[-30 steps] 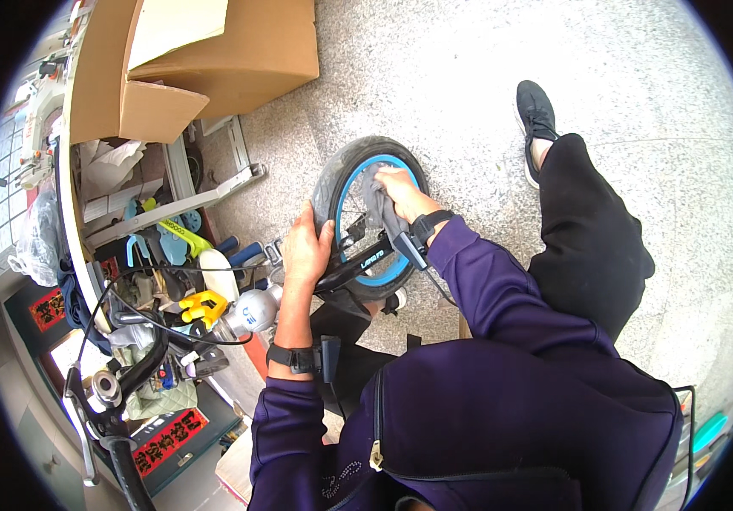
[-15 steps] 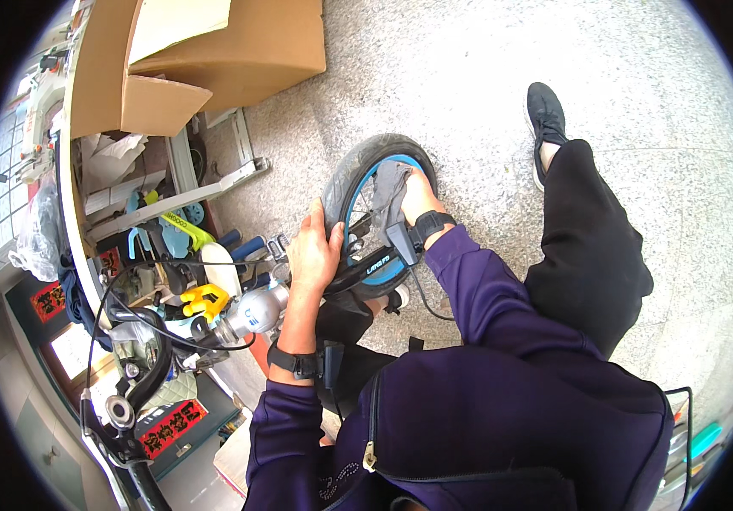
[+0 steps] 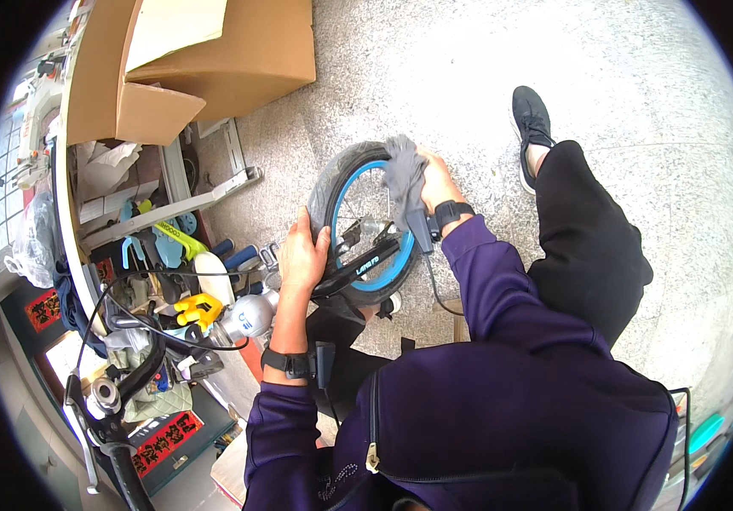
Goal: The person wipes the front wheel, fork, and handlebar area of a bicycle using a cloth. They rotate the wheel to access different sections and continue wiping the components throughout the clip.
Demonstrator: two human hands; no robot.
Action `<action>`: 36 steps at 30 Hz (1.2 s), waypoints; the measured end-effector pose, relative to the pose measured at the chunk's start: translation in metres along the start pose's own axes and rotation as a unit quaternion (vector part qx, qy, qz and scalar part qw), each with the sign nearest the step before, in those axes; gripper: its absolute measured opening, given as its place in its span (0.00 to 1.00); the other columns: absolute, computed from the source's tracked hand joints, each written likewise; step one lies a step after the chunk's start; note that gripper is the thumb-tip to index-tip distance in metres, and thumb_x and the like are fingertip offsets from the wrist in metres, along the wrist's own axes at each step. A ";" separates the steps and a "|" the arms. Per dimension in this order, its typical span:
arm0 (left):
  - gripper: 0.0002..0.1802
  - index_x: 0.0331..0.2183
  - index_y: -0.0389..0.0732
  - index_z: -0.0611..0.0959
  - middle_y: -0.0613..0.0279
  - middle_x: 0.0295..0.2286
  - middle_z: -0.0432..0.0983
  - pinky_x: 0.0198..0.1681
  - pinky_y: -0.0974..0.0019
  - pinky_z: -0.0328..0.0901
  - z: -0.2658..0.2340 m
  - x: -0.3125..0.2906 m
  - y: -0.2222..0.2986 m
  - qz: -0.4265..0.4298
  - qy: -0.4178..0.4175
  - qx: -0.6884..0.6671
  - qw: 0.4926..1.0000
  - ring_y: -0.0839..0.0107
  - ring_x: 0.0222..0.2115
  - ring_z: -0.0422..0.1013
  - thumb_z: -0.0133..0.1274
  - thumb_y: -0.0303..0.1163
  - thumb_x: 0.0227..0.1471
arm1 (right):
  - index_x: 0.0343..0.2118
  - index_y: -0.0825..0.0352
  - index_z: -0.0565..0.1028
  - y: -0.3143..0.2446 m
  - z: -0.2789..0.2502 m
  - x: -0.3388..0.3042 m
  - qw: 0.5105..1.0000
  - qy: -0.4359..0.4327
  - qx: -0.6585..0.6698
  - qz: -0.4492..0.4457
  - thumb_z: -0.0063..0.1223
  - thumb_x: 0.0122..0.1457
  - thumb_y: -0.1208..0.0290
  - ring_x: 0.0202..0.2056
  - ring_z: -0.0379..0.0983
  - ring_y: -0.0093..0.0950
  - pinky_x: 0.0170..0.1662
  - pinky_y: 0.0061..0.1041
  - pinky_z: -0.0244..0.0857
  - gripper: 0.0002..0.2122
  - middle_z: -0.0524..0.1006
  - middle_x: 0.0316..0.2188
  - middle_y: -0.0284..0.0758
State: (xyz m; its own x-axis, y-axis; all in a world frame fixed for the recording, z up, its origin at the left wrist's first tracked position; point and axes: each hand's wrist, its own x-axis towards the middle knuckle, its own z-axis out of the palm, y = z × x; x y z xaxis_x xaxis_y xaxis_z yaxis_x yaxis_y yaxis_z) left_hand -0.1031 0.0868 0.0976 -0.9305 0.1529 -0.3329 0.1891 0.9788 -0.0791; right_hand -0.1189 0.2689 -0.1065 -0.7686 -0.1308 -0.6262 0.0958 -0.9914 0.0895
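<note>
A small bicycle wheel with a blue rim stands in the middle, a black chain guard crossing its lower part. My left hand grips the black tyre at its left edge, the thumb on the near side. In my right hand is a crumpled grey cloth, pressed against the upper right of the tyre and rim. The cloth covers part of the wheel there, and some of the right fingers are hidden behind it.
Bicycle handlebars with cables reach in at lower left. Beside the wheel lie a yellow plastic part and a lime-green frame piece. A large cardboard box sits at upper left, near a metal stand. My shoe is on the speckled floor.
My right hand has moved the grey cloth from inside the rim outward, up and right, onto the tyre's edge. The left hand has shifted slightly left and down, still on the tyre.
</note>
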 end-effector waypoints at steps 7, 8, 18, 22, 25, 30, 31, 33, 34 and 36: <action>0.31 0.51 0.33 0.67 0.39 0.36 0.73 0.39 0.49 0.65 0.001 0.002 0.001 -0.007 -0.001 0.007 1.000 0.44 0.36 0.72 0.51 0.41 0.50 | 0.25 0.72 0.73 0.046 -0.029 0.006 0.980 0.084 -0.183 0.001 0.42 0.52 0.83 0.20 0.71 0.29 0.24 0.31 0.66 0.06 0.73 0.20 0.36; 0.31 0.51 0.33 0.67 0.39 0.36 0.73 0.39 0.49 0.65 0.001 0.002 0.000 -0.009 -0.003 0.000 1.000 0.44 0.35 0.72 0.51 0.41 0.50 | 0.24 0.72 0.73 0.048 -0.025 0.012 0.963 0.101 -0.250 -0.006 0.43 0.52 0.83 0.20 0.70 0.28 0.24 0.30 0.65 0.05 0.72 0.20 0.36; 0.31 0.52 0.32 0.66 0.38 0.35 0.73 0.37 0.49 0.66 0.004 -0.002 -0.002 0.013 0.006 -0.005 1.000 0.43 0.33 0.72 0.52 0.40 0.50 | 0.26 0.70 0.76 0.057 -0.023 0.031 0.985 0.062 -0.137 0.079 0.37 0.58 0.70 0.24 0.73 0.30 0.29 0.32 0.67 0.14 0.76 0.23 0.38; 0.32 0.52 0.32 0.66 0.39 0.35 0.74 0.36 0.49 0.66 0.003 -0.004 -0.002 0.010 -0.001 -0.003 1.000 0.44 0.33 0.72 0.52 0.40 0.50 | 0.29 0.70 0.76 0.054 -0.027 0.032 0.989 0.021 -0.146 0.032 0.36 0.59 0.70 0.29 0.75 0.32 0.36 0.29 0.69 0.14 0.78 0.27 0.39; 0.32 0.52 0.33 0.65 0.39 0.35 0.73 0.35 0.49 0.67 0.003 -0.005 0.000 0.017 0.009 0.005 1.000 0.44 0.32 0.73 0.52 0.40 0.49 | 0.32 0.70 0.76 0.047 -0.027 0.024 0.991 0.086 -0.081 0.068 0.37 0.59 0.70 0.31 0.75 0.31 0.38 0.29 0.69 0.13 0.78 0.30 0.39; 0.33 0.53 0.34 0.64 0.41 0.35 0.73 0.33 0.49 0.67 0.003 -0.011 0.002 0.070 0.027 -0.009 0.997 0.45 0.30 0.73 0.52 0.39 0.49 | 0.31 0.72 0.76 0.021 -0.032 0.006 0.989 0.015 -0.146 0.029 0.48 0.53 0.69 0.29 0.76 0.33 0.34 0.31 0.69 0.10 0.78 0.29 0.39; 0.33 0.53 0.34 0.64 0.41 0.35 0.73 0.33 0.49 0.67 0.002 -0.012 0.002 0.077 0.027 -0.012 0.997 0.45 0.30 0.73 0.53 0.39 0.49 | 0.32 0.73 0.76 0.018 -0.028 0.004 0.982 0.014 -0.188 0.013 0.52 0.52 0.68 0.27 0.76 0.34 0.33 0.32 0.70 0.11 0.79 0.28 0.39; 0.33 0.53 0.34 0.64 0.41 0.35 0.73 0.33 0.50 0.67 0.002 -0.014 0.003 0.090 0.029 -0.019 0.995 0.45 0.30 0.73 0.53 0.39 0.48 | 0.30 0.73 0.76 0.010 -0.011 0.003 0.865 0.130 -0.481 -0.057 0.50 0.51 0.68 0.30 0.76 0.36 0.35 0.34 0.68 0.12 0.78 0.28 0.44; 0.33 0.53 0.34 0.64 0.42 0.35 0.73 0.33 0.50 0.67 0.002 -0.015 0.003 0.098 0.034 -0.023 0.994 0.45 0.30 0.73 0.53 0.39 0.48 | 0.29 0.73 0.76 0.004 0.001 0.002 0.763 0.188 -0.610 -0.098 0.49 0.51 0.67 0.32 0.76 0.38 0.37 0.35 0.67 0.12 0.78 0.28 0.47; 0.33 0.53 0.34 0.64 0.42 0.35 0.73 0.33 0.50 0.67 0.003 -0.017 0.003 0.108 0.036 -0.028 0.993 0.46 0.30 0.73 0.53 0.39 0.48 | 0.33 0.69 0.76 -0.019 0.022 -0.007 0.640 0.232 -0.696 -0.230 0.50 0.49 0.65 0.32 0.75 0.43 0.38 0.37 0.67 0.13 0.77 0.27 0.50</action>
State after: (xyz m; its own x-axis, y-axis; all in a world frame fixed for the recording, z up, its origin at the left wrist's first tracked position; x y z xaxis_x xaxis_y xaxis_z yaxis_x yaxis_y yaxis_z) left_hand -0.0862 0.0871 0.1003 -0.8900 0.3680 -0.2690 0.3713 0.9276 0.0406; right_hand -0.1294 0.2886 -0.0868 -0.6778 0.5098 -0.5298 0.6457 0.0681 -0.7605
